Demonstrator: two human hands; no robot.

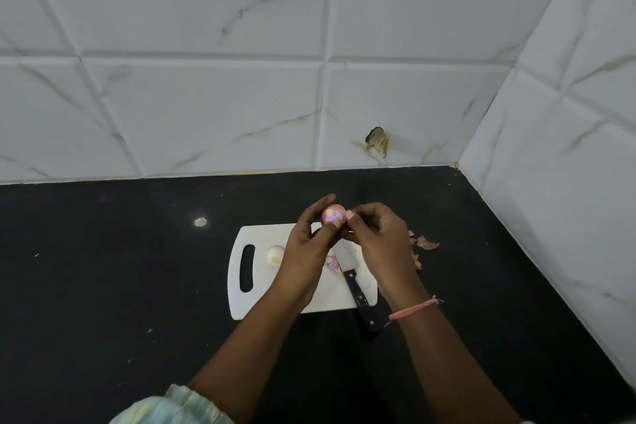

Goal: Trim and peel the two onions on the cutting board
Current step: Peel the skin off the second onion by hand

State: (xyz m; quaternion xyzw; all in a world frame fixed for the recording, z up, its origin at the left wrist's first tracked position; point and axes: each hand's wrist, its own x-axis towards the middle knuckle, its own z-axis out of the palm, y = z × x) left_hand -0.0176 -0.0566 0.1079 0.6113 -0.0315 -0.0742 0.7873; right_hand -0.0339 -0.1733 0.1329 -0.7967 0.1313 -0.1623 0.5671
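Head view showed a smooth, round purple-white onion (333, 214) raised above the white plastic cutting board (241, 306), gripped by the left hand (306, 244) while the right hand (377, 234) pinched at its side. A second pale onion (274, 254) lay on the board, partly hidden behind the left hand. The black-handled knife (358, 296) was half covered by the wrists; papery peels (426, 244) lay on the dark counter (103, 286).
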